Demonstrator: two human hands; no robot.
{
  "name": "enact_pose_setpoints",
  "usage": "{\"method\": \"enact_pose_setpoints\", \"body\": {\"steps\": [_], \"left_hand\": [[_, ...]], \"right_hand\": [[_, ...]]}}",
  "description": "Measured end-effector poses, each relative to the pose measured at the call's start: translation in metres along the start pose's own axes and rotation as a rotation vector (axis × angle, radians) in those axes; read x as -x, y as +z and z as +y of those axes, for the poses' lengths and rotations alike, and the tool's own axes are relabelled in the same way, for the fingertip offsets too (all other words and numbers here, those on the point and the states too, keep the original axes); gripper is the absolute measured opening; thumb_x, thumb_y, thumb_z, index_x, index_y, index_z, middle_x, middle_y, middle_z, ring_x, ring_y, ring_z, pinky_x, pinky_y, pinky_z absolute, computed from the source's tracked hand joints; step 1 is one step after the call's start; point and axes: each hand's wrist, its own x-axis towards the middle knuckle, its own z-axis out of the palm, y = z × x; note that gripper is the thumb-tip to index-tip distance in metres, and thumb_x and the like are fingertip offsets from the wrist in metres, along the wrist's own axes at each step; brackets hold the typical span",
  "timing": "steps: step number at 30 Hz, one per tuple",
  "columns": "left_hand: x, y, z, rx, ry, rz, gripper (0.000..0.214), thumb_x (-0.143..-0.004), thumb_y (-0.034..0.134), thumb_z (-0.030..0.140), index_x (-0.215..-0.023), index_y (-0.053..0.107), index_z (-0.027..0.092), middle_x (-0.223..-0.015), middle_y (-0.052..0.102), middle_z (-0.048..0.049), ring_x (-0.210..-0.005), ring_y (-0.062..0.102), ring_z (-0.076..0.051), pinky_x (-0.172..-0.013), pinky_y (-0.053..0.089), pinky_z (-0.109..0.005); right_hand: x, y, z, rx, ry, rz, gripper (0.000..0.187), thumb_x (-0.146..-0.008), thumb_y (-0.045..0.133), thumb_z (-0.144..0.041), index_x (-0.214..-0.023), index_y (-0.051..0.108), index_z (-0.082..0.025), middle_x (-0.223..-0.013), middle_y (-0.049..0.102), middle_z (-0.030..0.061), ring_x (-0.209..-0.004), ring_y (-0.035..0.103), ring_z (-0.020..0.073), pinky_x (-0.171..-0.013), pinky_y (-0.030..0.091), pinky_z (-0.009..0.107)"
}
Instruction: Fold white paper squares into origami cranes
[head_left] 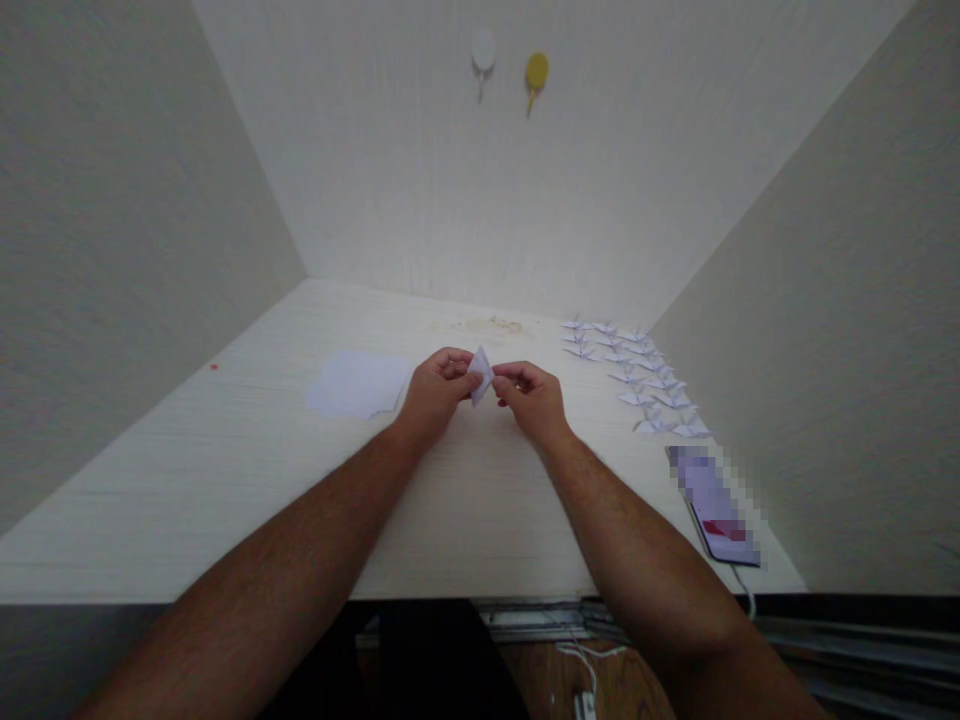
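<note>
A small folded piece of white paper (480, 372) is held above the middle of the pale wooden desk (225, 470). My left hand (435, 388) pinches its left side with closed fingers. My right hand (531, 395) pinches its right side, fingers curled too. Both hands meet just over the desk surface. To the left of my left hand lies a small stack of flat white paper sheets (358, 384).
Several finished folded paper cranes (637, 375) stand in rows at the right back of the desk. A phone (716, 505) with a cable lies near the right front edge. Walls close the desk in on three sides; two round hooks (510, 62) hang on the back wall.
</note>
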Motion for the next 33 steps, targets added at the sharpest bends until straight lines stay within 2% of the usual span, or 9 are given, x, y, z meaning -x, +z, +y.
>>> {"method": "enact_pose_setpoints", "body": {"steps": [7, 13, 16, 20, 22, 26, 30, 33], "left_hand": [[0.004, 0.0024, 0.0042, -0.1, 0.019, -0.014, 0.036, -0.056, 0.082, 0.029, -0.084, 0.065, 0.014, -0.076, 0.071, -0.0029, -0.064, 0.065, -0.014, -0.061, 0.054, -0.027], [0.0009, -0.0012, 0.0006, -0.118, 0.04, -0.017, 0.032, -0.059, 0.083, 0.033, -0.078, 0.065, 0.014, -0.071, 0.071, -0.0029, -0.062, 0.064, -0.013, -0.061, 0.054, -0.027], [0.0011, -0.0015, 0.0011, -0.138, 0.053, -0.021, 0.028, -0.062, 0.081, 0.032, -0.076, 0.064, 0.015, -0.069, 0.069, -0.0013, -0.059, 0.062, -0.012, -0.058, 0.051, -0.025], [0.0031, -0.0005, 0.0037, -0.197, 0.062, -0.058, 0.02, -0.065, 0.078, 0.027, -0.071, 0.062, 0.015, -0.061, 0.064, 0.0017, -0.05, 0.053, -0.007, -0.046, 0.04, -0.018], [0.0044, 0.0005, 0.0047, -0.216, 0.06, -0.031, 0.019, -0.066, 0.076, 0.025, -0.071, 0.061, 0.015, -0.059, 0.062, 0.0022, -0.047, 0.051, -0.007, -0.043, 0.038, -0.018], [0.0064, 0.0025, 0.0051, -0.207, 0.051, 0.048, 0.023, -0.064, 0.076, 0.023, -0.076, 0.058, 0.017, -0.064, 0.065, 0.0005, -0.053, 0.059, -0.011, -0.048, 0.048, -0.021], [0.0076, 0.0039, 0.0063, -0.247, 0.025, 0.005, 0.022, -0.064, 0.074, 0.023, -0.081, 0.062, 0.016, -0.07, 0.069, -0.0021, -0.057, 0.064, -0.014, -0.05, 0.051, -0.023], [0.0083, 0.0041, 0.0097, -0.35, 0.058, -0.013, 0.009, -0.069, 0.069, 0.024, -0.071, 0.066, 0.016, -0.064, 0.067, -0.0018, -0.056, 0.061, -0.012, -0.05, 0.05, -0.021]], "right_hand": [[0.0007, 0.0011, -0.0063, 0.04, -0.019, 0.03, 0.019, -0.069, 0.074, -0.035, -0.08, 0.071, -0.02, -0.064, 0.066, -0.0008, -0.051, 0.055, 0.0104, -0.049, 0.047, 0.024], [0.0001, 0.0006, -0.0064, 0.004, -0.005, -0.01, 0.019, -0.067, 0.076, -0.035, -0.077, 0.07, -0.02, -0.065, 0.067, -0.0004, -0.051, 0.057, 0.0107, -0.049, 0.047, 0.024], [-0.0009, 0.0003, -0.0063, -0.089, 0.042, -0.02, 0.021, -0.068, 0.075, -0.037, -0.078, 0.07, -0.02, -0.06, 0.065, -0.0014, -0.05, 0.058, 0.0114, -0.05, 0.049, 0.025], [-0.002, -0.0003, -0.0079, -0.182, 0.096, -0.002, 0.023, -0.07, 0.074, -0.04, -0.08, 0.07, -0.019, -0.056, 0.063, -0.0023, -0.049, 0.058, 0.0114, -0.051, 0.052, 0.026], [-0.0016, 0.0, -0.0077, -0.195, 0.11, -0.014, 0.026, -0.071, 0.073, -0.042, -0.081, 0.07, -0.019, -0.057, 0.063, -0.0022, -0.05, 0.058, 0.0115, -0.052, 0.052, 0.026], [-0.0003, 0.002, -0.0042, -0.139, 0.094, -0.042, 0.031, -0.066, 0.078, -0.043, -0.083, 0.069, -0.019, -0.064, 0.066, -0.0015, -0.052, 0.058, 0.011, -0.051, 0.051, 0.026], [0.0005, 0.0034, -0.0033, -0.061, 0.08, -0.018, 0.031, -0.065, 0.078, -0.043, -0.082, 0.069, -0.019, -0.063, 0.067, -0.0005, -0.051, 0.058, 0.0111, -0.05, 0.05, 0.025], [0.0008, 0.0038, -0.0052, -0.056, 0.078, -0.018, 0.029, -0.065, 0.078, -0.042, -0.08, 0.069, -0.018, -0.061, 0.067, 0.0, -0.052, 0.059, 0.0118, -0.05, 0.049, 0.025]]}}
